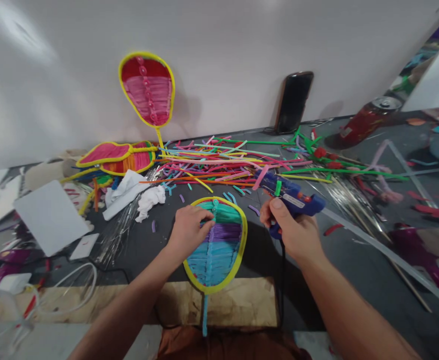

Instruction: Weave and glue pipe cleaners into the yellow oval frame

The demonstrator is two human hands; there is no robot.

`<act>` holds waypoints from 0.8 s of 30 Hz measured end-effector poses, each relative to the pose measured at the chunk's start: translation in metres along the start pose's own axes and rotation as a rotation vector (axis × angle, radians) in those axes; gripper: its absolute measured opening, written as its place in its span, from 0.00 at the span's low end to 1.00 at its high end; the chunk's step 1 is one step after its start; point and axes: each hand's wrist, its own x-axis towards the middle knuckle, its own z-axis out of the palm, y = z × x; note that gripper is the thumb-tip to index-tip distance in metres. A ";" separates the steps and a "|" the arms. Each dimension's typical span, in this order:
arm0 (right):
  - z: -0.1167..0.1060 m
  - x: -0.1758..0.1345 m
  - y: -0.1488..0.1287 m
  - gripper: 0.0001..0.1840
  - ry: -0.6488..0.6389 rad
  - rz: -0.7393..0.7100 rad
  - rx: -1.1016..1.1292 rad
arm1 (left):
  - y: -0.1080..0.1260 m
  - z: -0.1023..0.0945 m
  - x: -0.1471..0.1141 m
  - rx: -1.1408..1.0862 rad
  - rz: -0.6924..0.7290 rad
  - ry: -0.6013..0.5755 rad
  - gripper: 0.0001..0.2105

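My right hand (296, 227) grips a blue hot glue gun (296, 197), with a long clear glue stick (388, 257) trailing from its back end. The gun's nozzle points up and left, apart from the work. In front of me lies a leaf-shaped pipe-cleaner piece (225, 260), banded teal, purple and blue inside a yellow rim, with a blue stem at the bottom. My left hand (195, 225) rests over its upper left part. Thumb and fingertips pinch at the pipe cleaner (210, 250) running down its middle.
A pink and red leaf-shaped piece (148, 95) stands against the wall. Loose pipe cleaners (219, 162) lie across the table's back. A phone (293, 102) leans on the wall, with a drink can (369, 122) at right. White cards (50, 217) and crumpled paper (150, 202) lie left.
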 end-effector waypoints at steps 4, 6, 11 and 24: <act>-0.001 0.000 0.002 0.20 0.018 0.001 0.010 | -0.003 -0.005 -0.006 0.020 0.050 0.010 0.07; -0.001 0.000 0.004 0.20 0.039 0.002 0.015 | -0.005 -0.007 -0.014 0.067 0.095 0.053 0.12; -0.001 -0.001 0.006 0.19 0.039 0.012 0.004 | -0.009 -0.005 -0.030 0.242 0.232 0.063 0.23; -0.001 0.001 0.004 0.20 0.043 0.004 0.017 | -0.004 -0.001 -0.035 0.448 0.292 0.083 0.20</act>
